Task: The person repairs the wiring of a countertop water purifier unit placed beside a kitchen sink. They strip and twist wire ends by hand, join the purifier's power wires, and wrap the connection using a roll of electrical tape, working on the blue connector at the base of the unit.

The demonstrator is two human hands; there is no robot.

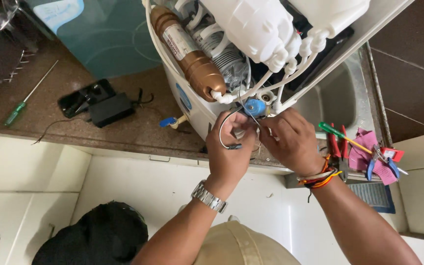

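An opened white water purifier (192, 105) lies on a brown stone counter (123, 127), showing a bronze filter cartridge (192, 59), white filter housings (256, 27) and white tubing (290, 73). A small blue valve (254, 106) sits at its lower edge. My left hand (229, 147), a metal watch on its wrist, pinches thin wires (224, 132) just below the valve. My right hand (290, 140), with coloured thread bands at the wrist, holds the same wires from the right. Both hands meet at the purifier's lower edge.
A green-handled screwdriver (18, 110) lies at the counter's left, near a black phone (82, 95) and black adapter (111, 109). A steel sink (339, 98) is at the right; pliers (339, 145), another screwdriver (342, 135) and a pink cloth (361, 154) lie beside it. White cabinets (138, 186) run below.
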